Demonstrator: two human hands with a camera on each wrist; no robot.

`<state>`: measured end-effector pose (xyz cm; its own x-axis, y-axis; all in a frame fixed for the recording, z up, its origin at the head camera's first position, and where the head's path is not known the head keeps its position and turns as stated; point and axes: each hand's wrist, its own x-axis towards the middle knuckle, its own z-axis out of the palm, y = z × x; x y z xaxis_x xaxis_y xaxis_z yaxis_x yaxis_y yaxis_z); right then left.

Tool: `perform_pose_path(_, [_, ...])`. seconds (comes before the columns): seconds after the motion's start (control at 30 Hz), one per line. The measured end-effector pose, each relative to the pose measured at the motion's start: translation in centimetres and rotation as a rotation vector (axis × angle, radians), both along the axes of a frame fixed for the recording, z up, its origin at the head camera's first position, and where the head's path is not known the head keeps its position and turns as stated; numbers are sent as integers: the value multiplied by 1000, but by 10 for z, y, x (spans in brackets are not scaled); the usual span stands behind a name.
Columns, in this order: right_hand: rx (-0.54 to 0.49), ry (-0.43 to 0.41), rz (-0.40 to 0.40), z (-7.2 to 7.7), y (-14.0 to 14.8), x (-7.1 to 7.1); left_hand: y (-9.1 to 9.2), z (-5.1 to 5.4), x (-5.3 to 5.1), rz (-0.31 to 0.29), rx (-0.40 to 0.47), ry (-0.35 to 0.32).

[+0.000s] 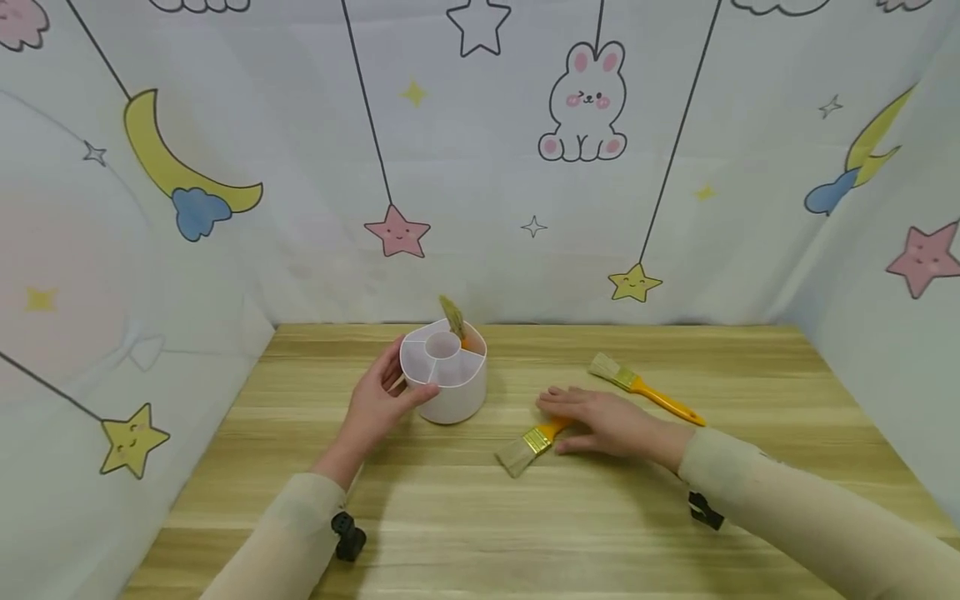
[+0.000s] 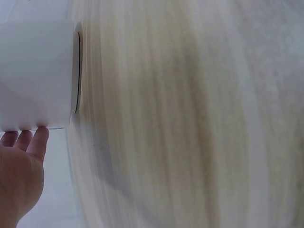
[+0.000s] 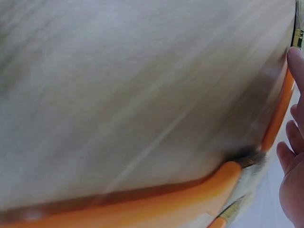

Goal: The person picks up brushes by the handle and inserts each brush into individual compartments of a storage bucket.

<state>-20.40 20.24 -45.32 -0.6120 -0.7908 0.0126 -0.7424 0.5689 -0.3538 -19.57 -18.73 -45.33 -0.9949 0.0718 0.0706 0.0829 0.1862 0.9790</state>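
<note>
My left hand [image 1: 378,407] holds a white round desk organizer [image 1: 453,404] by its side, thumb in front and fingers behind. Several compartments surround its central round cup. One paintbrush [image 1: 452,313] stands bristles up at its back right. My right hand [image 1: 603,421] lies palm down over the orange handle of a flat paintbrush [image 1: 531,444], whose bristles point towards the front left. In the right wrist view a fingertip is close to the brush's ferrule [image 3: 298,39], and the other fingers look loosely bent. Part of that handle is hidden under the hand.
Beyond my right hand another paintbrush [image 1: 637,385] with an orange handle lies on the wooden table [image 1: 480,533]. A patterned white cloth [image 1: 480,150] rises behind the table and along both sides. Black wrist cameras [image 1: 347,536] hang under my sleeves.
</note>
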Motion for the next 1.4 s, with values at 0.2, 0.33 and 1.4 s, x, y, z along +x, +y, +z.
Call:
perform_pose_path(0.2, [-50, 44, 3, -10, 6, 0, 2, 1, 0, -2, -9, 8])
perform_pose_path(0.33, [-122, 105, -1, -15, 5, 1, 1, 0, 0, 3, -14, 10])
perform_pose_path(1.4, [-189, 405, 12, -26, -14, 8, 2, -2, 1, 4, -11, 16])
